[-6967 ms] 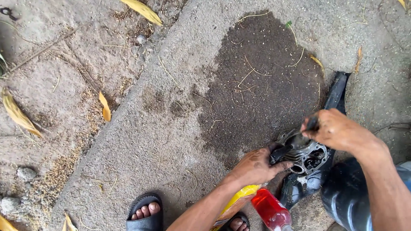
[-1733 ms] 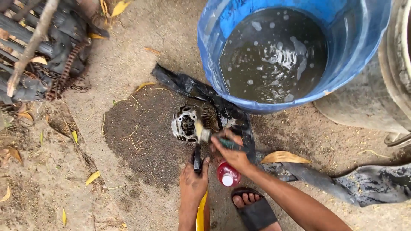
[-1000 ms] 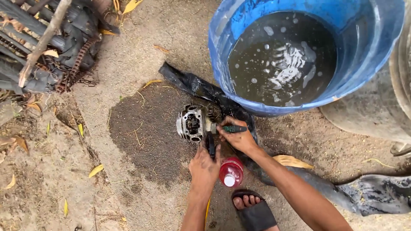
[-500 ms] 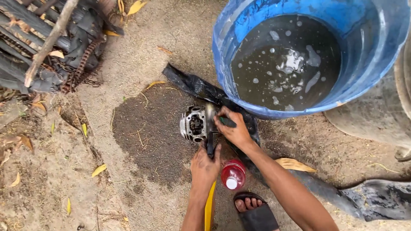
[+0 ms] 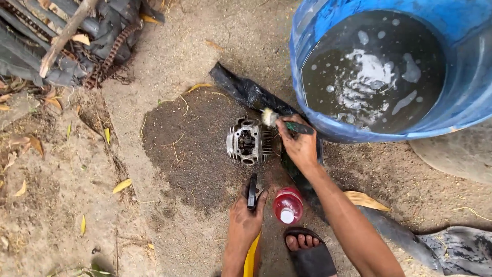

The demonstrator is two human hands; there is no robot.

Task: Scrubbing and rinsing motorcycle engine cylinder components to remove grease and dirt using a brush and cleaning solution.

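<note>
A grey metal engine part with cooling fins [image 5: 247, 142] lies on a dark wet patch of ground [image 5: 189, 149]. My right hand [image 5: 299, 145] grips a small green-handled brush [image 5: 283, 123], its pale bristles touching the part's upper right corner. My left hand [image 5: 246, 215] sits just below the part, holding a small black object [image 5: 252, 191] upright between its fingers. A red plastic bottle [image 5: 287, 205] stands between my two arms.
A large blue tub of soapy dark water [image 5: 389, 66] fills the top right. Black rubber strips [image 5: 246, 90] run under the part. Scrap rubber, a chain and a stick [image 5: 77, 41] lie top left. My sandalled foot [image 5: 307, 251] is at the bottom.
My right hand has shifted the brush from the part's lower side up to its upper right corner. My left hand has drawn back from the part. The view has moved closer.
</note>
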